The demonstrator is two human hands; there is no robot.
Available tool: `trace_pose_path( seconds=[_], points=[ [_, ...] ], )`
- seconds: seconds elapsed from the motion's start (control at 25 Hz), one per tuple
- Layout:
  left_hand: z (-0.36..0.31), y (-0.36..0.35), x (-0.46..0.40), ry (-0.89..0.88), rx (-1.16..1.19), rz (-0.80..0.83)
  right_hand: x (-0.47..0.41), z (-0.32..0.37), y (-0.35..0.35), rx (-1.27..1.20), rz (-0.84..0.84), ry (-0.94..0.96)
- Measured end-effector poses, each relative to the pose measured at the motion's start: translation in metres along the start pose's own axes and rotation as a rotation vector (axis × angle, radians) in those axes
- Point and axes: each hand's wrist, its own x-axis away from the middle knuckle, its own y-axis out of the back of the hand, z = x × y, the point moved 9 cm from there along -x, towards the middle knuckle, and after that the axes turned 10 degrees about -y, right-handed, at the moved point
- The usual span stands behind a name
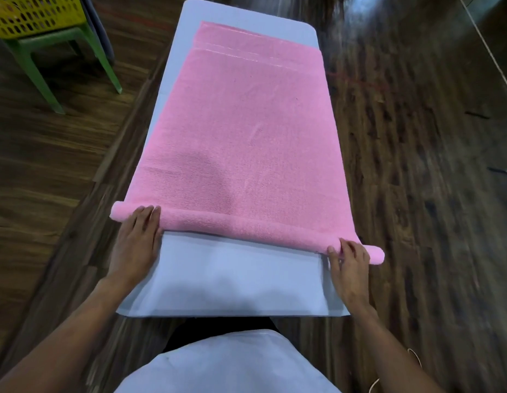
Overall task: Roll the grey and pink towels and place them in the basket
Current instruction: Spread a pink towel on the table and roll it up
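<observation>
A pink towel [241, 131] lies flat along a narrow table covered in pale blue cloth [235, 279]. Its near edge is rolled into a thin tube [246, 226] that runs across the table and overhangs both sides. My left hand [139, 236] presses flat on the left part of the roll, fingers together. My right hand [350, 265] holds the right part of the roll with curled fingertips. A yellow perforated basket [34, 15] stands at the far left on a green stool. No grey towel is in view.
The green stool [62, 61] stands on the dark wooden floor to the left of the table. Wooden floor surrounds the table on both sides. A thin white cord [487, 49] runs across the floor at the far right.
</observation>
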Motion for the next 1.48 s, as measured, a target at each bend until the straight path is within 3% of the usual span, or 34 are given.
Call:
trace_pose_path(
  seconds=[0.08,0.24,0.4,0.56,0.8,0.92,1.0,1.12,1.24,1.32,1.48],
  points=[
    [0.002,-0.004,-0.002,0.022,0.025,0.029,-0.004,0.001,-0.004,-0.014,0.085,-0.035],
    [0.003,0.002,-0.003,0.002,0.030,0.024,-0.002,0.008,-0.003,0.033,0.112,0.100],
    [0.019,0.002,-0.017,0.000,0.070,0.065,-0.015,0.002,0.006,-0.154,0.159,-0.052],
    [0.024,0.007,-0.023,-0.042,0.101,0.118,-0.019,0.013,0.013,-0.020,0.134,0.076],
    [0.039,-0.006,-0.027,-0.017,0.247,0.362,-0.010,-0.009,0.010,0.121,0.164,0.127],
    [0.044,-0.001,-0.053,0.051,0.341,0.220,-0.032,-0.014,0.007,-0.005,0.175,-0.005],
    [0.037,0.011,-0.055,0.035,0.183,0.068,-0.036,-0.010,0.017,-0.083,0.057,-0.082],
    [0.014,0.019,-0.033,-0.027,0.100,-0.029,-0.017,0.001,0.026,0.135,-0.138,-0.039],
    [0.009,0.016,-0.022,-0.101,0.078,-0.004,0.007,0.000,0.018,0.162,-0.098,0.097],
    [0.016,0.012,-0.029,-0.056,0.078,0.039,0.006,-0.004,0.013,0.144,-0.031,0.169],
    [0.023,0.012,-0.038,-0.033,0.107,0.103,-0.006,-0.005,0.013,0.084,0.035,0.138]
  ],
)
